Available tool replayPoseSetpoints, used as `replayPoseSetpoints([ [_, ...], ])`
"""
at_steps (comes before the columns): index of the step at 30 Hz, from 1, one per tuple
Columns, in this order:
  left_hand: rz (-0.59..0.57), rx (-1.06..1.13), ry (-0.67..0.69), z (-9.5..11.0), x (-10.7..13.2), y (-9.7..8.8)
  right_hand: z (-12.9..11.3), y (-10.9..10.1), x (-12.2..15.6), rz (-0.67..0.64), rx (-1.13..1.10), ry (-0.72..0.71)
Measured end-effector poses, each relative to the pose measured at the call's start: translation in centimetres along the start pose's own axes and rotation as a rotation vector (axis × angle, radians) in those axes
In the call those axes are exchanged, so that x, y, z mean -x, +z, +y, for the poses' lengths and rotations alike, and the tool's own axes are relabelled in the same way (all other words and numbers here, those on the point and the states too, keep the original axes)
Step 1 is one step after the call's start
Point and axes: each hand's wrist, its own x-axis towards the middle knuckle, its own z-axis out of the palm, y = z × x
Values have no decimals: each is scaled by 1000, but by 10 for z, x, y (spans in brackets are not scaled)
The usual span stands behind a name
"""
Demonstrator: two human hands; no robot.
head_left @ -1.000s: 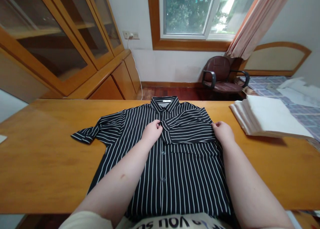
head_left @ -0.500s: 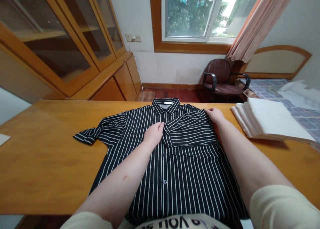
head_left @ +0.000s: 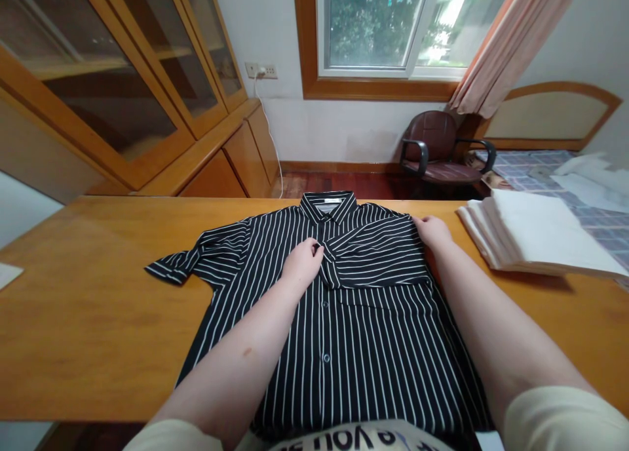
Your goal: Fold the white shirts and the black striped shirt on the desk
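Note:
A black shirt with white stripes [head_left: 339, 346] lies face up on the wooden table [head_left: 98, 320], collar toward the window. Its right sleeve is folded across the chest, while the left sleeve [head_left: 196, 261] lies spread out on the table. My left hand [head_left: 303, 265] rests on the chest and pinches the cuff end of the folded sleeve. My right hand [head_left: 432, 231] lies with curled fingers on the shirt's right shoulder edge, pressing the fold there.
A stack of folded white cloth [head_left: 531, 238] sits on the table to the right. Beyond the table stand a dark armchair [head_left: 435, 153], a bed [head_left: 580, 195], a wooden glass-door cabinet [head_left: 122, 90] and a window [head_left: 393, 25]. A white paper corner [head_left: 7, 275] lies at far left.
My right hand moved from the fold's lower edge up to the shoulder, then slid slightly down along it. My left hand stayed on the cuff.

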Motion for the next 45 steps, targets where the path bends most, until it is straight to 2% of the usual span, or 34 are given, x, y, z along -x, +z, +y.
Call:
replayPoseSetpoints([
  [4,46,-100,42,21,0,-11,16,-3,25,-87,-2,-64],
  [7,33,-198,115,48,-20,-9,22,0,45,-44,-25,-78],
  [11,-34,-44,186,71,-80,8,24,3,56,17,-43,-70],
  [15,-1,255,32,75,-147,26,25,5,54,20,-62,-85],
  [18,30,329,11,78,-171,42,27,7,53,48,-70,-86],
  [23,58,318,146,75,-170,65,25,9,53,47,-50,-53],
  [27,71,250,262,63,-175,71,24,9,53,47,-36,-34],
  [31,135,263,227,55,-184,69,23,8,53,44,-10,-19],
  [34,172,197,191,56,-183,68,22,6,53,49,11,-21],
  [41,122,-22,146,65,-174,70,22,8,51,73,-8,11],
  [45,125,-14,173,62,-176,72,23,11,42,207,-143,53],
])
